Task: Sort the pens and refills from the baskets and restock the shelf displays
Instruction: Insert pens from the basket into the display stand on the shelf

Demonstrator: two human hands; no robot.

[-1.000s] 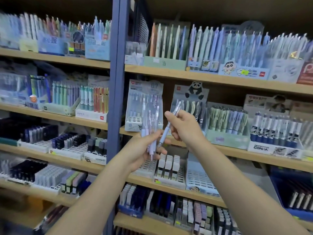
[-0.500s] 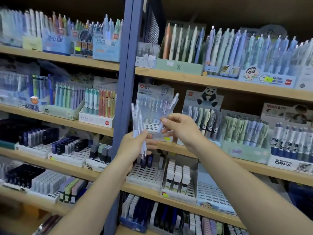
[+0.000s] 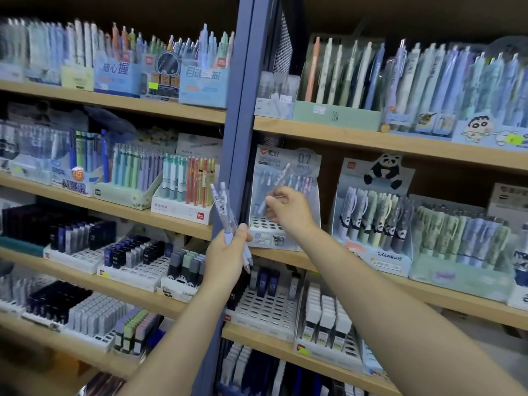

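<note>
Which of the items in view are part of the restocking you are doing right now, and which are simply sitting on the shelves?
In use:
- single pen pinched in the right hand
- bunch of pens held in the left hand
- 0.7 mm display box with open holes, where the right hand reaches

Just sitting there:
- panda pen display
- lead refill tray
- green pen box on the shelf above
</note>
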